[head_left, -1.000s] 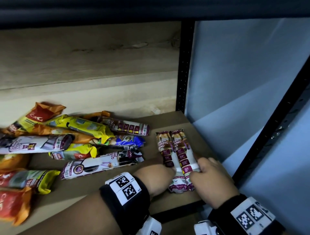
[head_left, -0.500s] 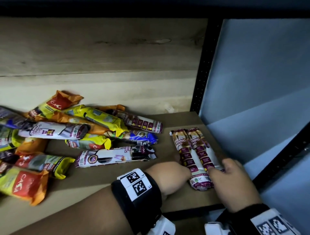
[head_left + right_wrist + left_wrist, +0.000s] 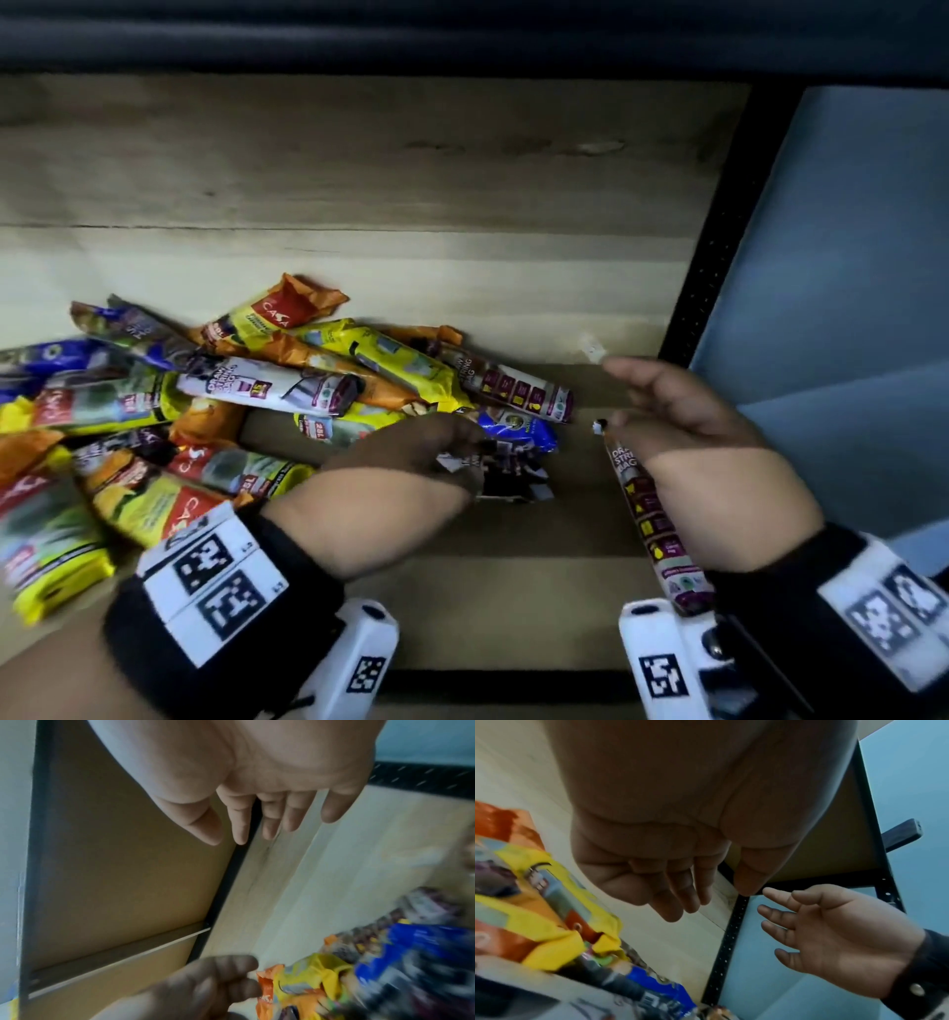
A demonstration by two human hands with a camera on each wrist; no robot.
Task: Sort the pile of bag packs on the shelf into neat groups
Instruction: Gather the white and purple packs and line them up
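Note:
A jumbled pile of bag packs (image 3: 231,390) in yellow, orange, white and blue covers the left of the wooden shelf (image 3: 513,591). My left hand (image 3: 462,452) hovers over a white-and-purple pack (image 3: 513,478) at the pile's right edge, beside a blue pack (image 3: 518,431). In the left wrist view my left hand (image 3: 693,902) has loosely curled fingers and holds nothing. My right hand (image 3: 616,395) is raised, with its fingers spread, above a maroon drawstring-bag pack (image 3: 649,519) that lies apart at the right. The right wrist view shows the right hand (image 3: 257,833) empty. Any pack beside the maroon one is hidden under that hand.
A black perforated post (image 3: 708,267) and a blue-grey wall (image 3: 847,308) close the shelf's right side. A wooden back panel (image 3: 359,180) stands behind the pile, and the dark upper shelf edge (image 3: 462,36) hangs overhead. Bare board lies between the pile and the maroon pack.
Both hands have come off the pair of drawstring packs. My left hand moved left to the pile's edge. My right hand lifted and opened. The view swung left.

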